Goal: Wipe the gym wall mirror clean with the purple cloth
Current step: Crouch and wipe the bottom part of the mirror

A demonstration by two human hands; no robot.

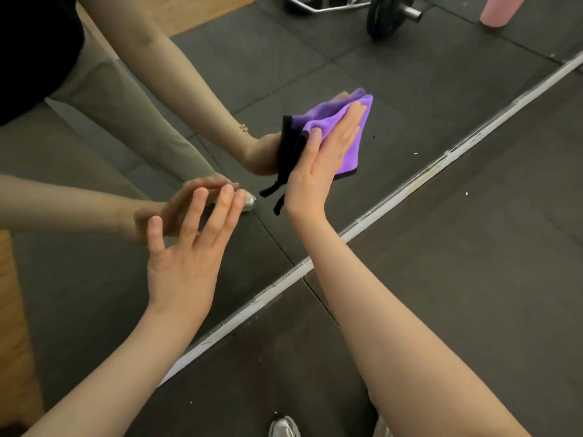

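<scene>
The wall mirror (426, 99) fills the upper left of the head view, down to its white bottom frame (394, 197). My right hand (325, 159) presses the purple cloth (350, 143) flat against the glass with straight fingers. The cloth has a black edge and black straps hanging below it. My left hand (189, 247) rests with spread, straight fingertips on the glass to the left and holds nothing. Both arms and hands are doubled in the reflection.
Dark rubber mats (473, 279) cover the floor below the mirror. The reflection shows a barbell weight plate (388, 14), a pink bottle (501, 9) and a metal rack. My grey shoe (284, 428) is at the bottom edge. Wood flooring (12, 310) runs along the left.
</scene>
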